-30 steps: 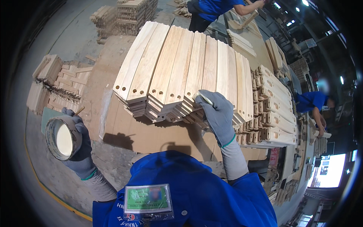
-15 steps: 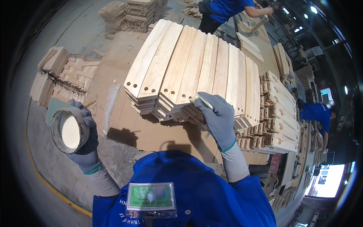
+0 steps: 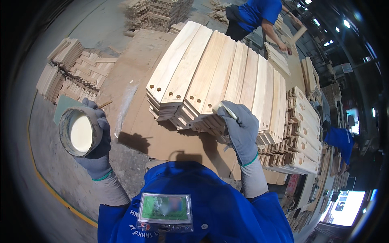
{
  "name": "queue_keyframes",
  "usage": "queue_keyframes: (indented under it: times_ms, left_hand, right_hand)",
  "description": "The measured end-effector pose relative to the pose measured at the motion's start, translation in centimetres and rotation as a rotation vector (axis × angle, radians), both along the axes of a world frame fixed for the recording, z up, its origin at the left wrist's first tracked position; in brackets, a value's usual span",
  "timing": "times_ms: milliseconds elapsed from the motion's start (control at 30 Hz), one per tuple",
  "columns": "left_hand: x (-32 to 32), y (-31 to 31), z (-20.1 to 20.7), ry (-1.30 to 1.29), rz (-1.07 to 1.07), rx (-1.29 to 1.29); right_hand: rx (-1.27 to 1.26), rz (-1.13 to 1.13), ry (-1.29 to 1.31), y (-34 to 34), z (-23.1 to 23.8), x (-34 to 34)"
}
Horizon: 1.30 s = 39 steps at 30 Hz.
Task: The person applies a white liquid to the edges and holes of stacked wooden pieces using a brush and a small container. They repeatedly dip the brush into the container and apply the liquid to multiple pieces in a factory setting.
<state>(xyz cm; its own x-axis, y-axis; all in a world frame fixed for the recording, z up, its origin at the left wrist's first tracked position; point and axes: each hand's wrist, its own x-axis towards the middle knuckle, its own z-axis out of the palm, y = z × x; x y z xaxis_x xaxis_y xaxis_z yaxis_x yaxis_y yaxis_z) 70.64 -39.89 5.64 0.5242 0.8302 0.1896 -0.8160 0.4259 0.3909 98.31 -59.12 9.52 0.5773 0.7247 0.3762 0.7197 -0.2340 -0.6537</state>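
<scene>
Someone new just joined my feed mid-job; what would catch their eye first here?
Probably the stacked pale wooden boards filling the centre, with round holes in their near ends. Next, at lower left, the gloved left hand holds a round tub of cream-coloured liquid. At the stack's near edge, the gloved right hand pinches a small pale tool.

- brown cardboard (image 3: 170,139), below the right hand (image 3: 242,129)
- on it: stacked boards (image 3: 219,69), just beyond that hand
- slotted wood pieces (image 3: 306,129), to its right
- plastic film (image 3: 126,107), right of the left hand (image 3: 104,141)
</scene>
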Motion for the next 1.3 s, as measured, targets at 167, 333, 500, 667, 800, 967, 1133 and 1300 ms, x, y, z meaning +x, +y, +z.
queue_keyframes:
  times_ms: [167, 333, 500, 667, 800, 967, 1133, 1300]
  left_hand:
    - [0.1, 0.0, 0.0, -0.015, -0.016, -0.021]
    - [-0.2, 0.1, -0.2, -0.028, 0.004, -0.021]
    - [-0.6, 0.4, -0.7, -0.061, -0.006, -0.055]
    - [-0.5, 0.6, -0.6, -0.114, -0.023, -0.065]
    - [-0.2, 0.6, -0.6, -0.168, -0.041, -0.090]
    - [-0.5, 0.4, -0.6, -0.134, 0.035, -0.152]
    - [-1.3, 0.6, -0.6, -0.140, 0.065, -0.120]
    - [-2.3, 0.8, -1.3, -0.158, 0.086, -0.133]
  right_hand:
    - [0.016, 0.091, -0.001, 1.7, 0.5, -0.4]
    - [0.026, 0.154, -0.029, 3.0, -0.3, -0.2]
    - [0.045, 0.173, -0.033, 3.0, -0.5, -0.2]
    - [-0.026, 0.121, -0.042, 2.6, 0.3, -0.6]
    - [0.022, 0.155, -0.051, 3.2, 0.7, -0.7]
    - [0.006, 0.217, -0.026, 5.5, 1.0, -1.9]
    - [0.068, 0.255, -0.016, 6.5, 1.1, -2.2]
    - [0.449, 0.100, 0.881, 6.1, 2.1, -2.2]
